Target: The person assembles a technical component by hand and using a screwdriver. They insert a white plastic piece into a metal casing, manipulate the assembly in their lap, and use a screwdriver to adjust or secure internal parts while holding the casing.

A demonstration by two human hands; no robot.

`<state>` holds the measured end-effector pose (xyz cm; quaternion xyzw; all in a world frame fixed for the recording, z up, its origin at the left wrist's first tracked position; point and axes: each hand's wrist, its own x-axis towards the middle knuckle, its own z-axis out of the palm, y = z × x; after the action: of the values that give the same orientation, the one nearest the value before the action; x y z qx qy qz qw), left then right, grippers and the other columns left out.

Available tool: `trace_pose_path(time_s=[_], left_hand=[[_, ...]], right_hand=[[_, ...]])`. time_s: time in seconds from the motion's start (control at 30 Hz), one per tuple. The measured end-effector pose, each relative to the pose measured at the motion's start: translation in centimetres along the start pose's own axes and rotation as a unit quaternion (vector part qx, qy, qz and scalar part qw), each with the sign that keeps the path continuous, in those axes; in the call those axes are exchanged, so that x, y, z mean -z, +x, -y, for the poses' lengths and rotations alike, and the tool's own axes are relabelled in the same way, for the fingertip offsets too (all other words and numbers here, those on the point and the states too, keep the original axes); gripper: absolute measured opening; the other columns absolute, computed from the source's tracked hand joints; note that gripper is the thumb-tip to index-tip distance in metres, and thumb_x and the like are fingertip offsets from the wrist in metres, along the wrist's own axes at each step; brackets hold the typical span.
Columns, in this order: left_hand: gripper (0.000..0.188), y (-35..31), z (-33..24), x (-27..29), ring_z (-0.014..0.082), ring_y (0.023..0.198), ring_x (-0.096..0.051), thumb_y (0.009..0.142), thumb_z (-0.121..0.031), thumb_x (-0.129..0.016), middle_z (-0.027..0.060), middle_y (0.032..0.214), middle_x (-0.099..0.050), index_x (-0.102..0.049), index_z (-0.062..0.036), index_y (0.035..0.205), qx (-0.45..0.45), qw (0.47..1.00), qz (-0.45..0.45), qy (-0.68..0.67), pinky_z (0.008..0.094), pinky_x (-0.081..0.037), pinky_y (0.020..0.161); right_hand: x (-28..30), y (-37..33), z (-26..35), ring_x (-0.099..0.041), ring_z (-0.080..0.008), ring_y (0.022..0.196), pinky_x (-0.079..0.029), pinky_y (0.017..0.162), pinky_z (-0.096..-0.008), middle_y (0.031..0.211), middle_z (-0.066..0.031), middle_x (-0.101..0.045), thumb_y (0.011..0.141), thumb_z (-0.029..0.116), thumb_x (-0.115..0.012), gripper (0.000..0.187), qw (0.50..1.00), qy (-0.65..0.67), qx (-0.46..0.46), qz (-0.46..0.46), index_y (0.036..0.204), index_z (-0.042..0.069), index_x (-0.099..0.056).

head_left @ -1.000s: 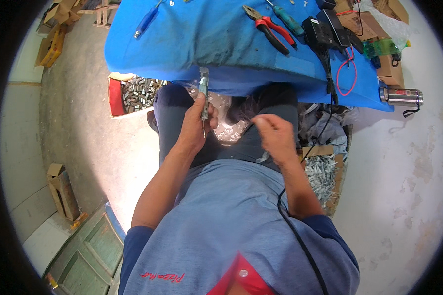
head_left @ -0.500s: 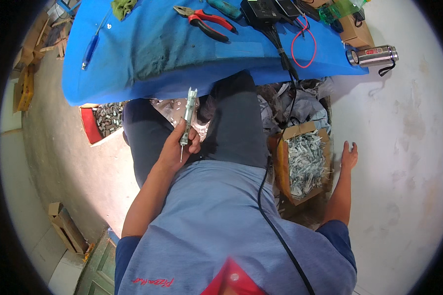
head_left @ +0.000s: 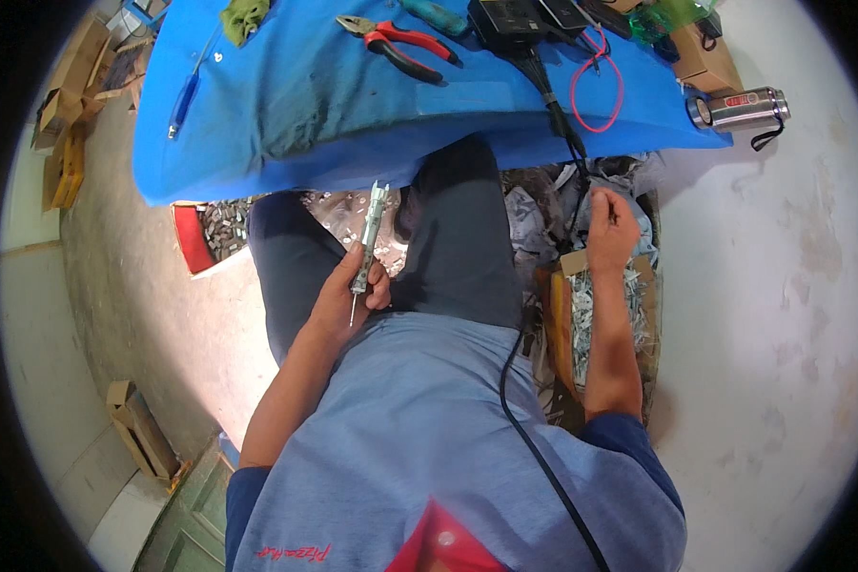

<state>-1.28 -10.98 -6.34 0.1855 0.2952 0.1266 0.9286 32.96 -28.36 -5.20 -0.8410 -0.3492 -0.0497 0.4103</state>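
Metal part [head_left: 370,232] stays in left fingers [head_left: 379,283]; right fingers [head_left: 623,212], swung inward, curl, contents unclear.

Head-worn fisheye, facing down over lap [head_left: 456,238].

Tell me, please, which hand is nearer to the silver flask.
Right. The right hand is left of the silver flask and closer to the body; the left hand, holding a metallic piece, is farther left.
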Motion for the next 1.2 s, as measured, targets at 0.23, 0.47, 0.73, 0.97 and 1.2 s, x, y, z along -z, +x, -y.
trace_pose_path(time_s=[0.23, 0.47, 0.73, 0.97, 1.2], left_hand=[[0.048, 0.4, 1.1, -0.2, 0.013, 0.053, -0.04, 0.1, -0.049, -0.041, 0.0043, 0.062, -0.047, -0.048, -0.0091, 0.073, 0.018, 0.992, 0.045, 0.114, 0.0261, -0.035, 0.055], [0.047, -0.5, 1.1, 0.4, 0.0103, 0.055, -0.042, 0.095, -0.048, -0.053, 0.0041, 0.064, -0.052, -0.053, -0.0078, 0.071, 0.01, 0.967, 0.074, 0.244, 0.0241, -0.033, 0.05], [0.037, -0.8, 1.4, 0.0, 0.007, 0.055, -0.042, 0.094, -0.041, -0.059, 0.0006, 0.065, -0.051, -0.054, -0.0078, 0.079, 0.02, 0.967, 0.021, 0.252, 0.0215, -0.033, 0.051], [0.034, -0.5, 0.9, -0.9, 0.0051, 0.056, -0.043, 0.09, -0.036, -0.067, -0.0026, 0.065, -0.052, -0.061, -0.0033, 0.085, 0.021, 0.931, -0.018, 0.365, 0.0217, -0.033, 0.05], [0.036, -0.5, 0.8, -1.0, 0.0163, 0.058, -0.056, 0.082, -0.031, -0.075, 0.009, 0.065, -0.06, -0.067, 0.0032, 0.086, -0.083, 0.789, -0.041, 0.607, 0.0343, -0.043, 0.055]], right_hand=[[-4.4, -3.1, 15.8, -0.062, -0.0331, 0.103, -0.049, 0.089, -0.0411, 0.116, -0.0161, -0.063, 0.078, 0.011, -0.069, 0.037, 0.945, 0.117, 0.23, 0.201, 0.113, 0.001, -0.063], [-8.6, -2.2, 14.3, -0.062, -0.0197, 0.082, -0.051, 0.074, -0.0305, 0.105, -0.009, -0.062, 0.077, 0.011, -0.074, 0.036, 0.852, 0.208, 0.106, 0.469, 0.111, 0.004, -0.063], [-7.1, -1.8, 15.3, -0.061, -0.022, 0.084, -0.05, 0.075, -0.0318, 0.103, -0.0097, -0.06, 0.075, 0.003, -0.071, 0.029, 0.854, 0.222, 0.192, 0.429, 0.103, 0.004, -0.062], [-5.5, -1.8, 16.1, -0.059, -0.0352, 0.095, -0.05, 0.08, -0.0405, 0.103, -0.0163, -0.059, 0.074, 0.004, -0.067, 0.031, 0.851, 0.135, 0.22, 0.457, 0.104, 0.002, -0.062], [-5.4, -0.7, 16.7, -0.062, -0.0363, 0.085, -0.048, 0.07, -0.0438, 0.086, -0.0163, -0.064, 0.075, 0.02, -0.066, 0.022, 0.728, -0.108, 0.249, 0.63, 0.089, 0.003, -0.066]])
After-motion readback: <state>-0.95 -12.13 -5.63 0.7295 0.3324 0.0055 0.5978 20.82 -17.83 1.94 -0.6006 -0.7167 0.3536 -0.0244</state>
